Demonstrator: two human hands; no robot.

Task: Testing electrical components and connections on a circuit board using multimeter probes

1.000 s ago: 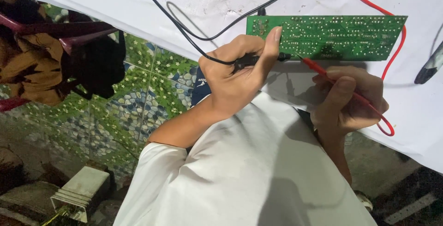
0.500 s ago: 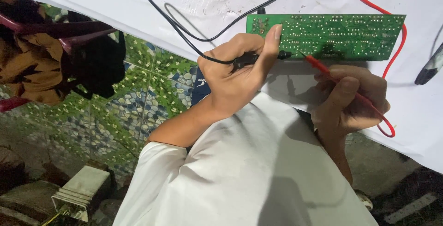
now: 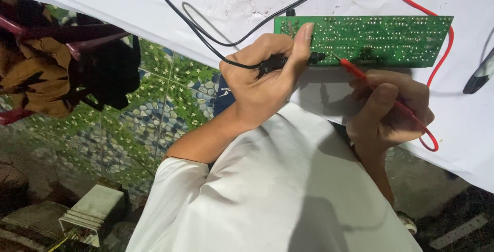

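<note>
1. We see one green circuit board (image 3: 383, 41) lying solder side up on the white table cover (image 3: 154, 10), near its front edge.
2. We count two test probes, one black (image 3: 288, 61) and one red (image 3: 360, 74).
3. Our left hand (image 3: 265, 77) is closed around the black probe, index finger stretched along it, with the tip at the board's lower edge.
4. Our right hand (image 3: 391, 110) grips the red probe like a pen; its tip meets the same edge, just beside the black one.
5. We count two leads: a black wire (image 3: 206, 36) looping over the cover and a red wire (image 3: 411, 5) curving round the board's right end.
6. One dark tool (image 3: 478, 77) lies well apart at the right edge.
</note>
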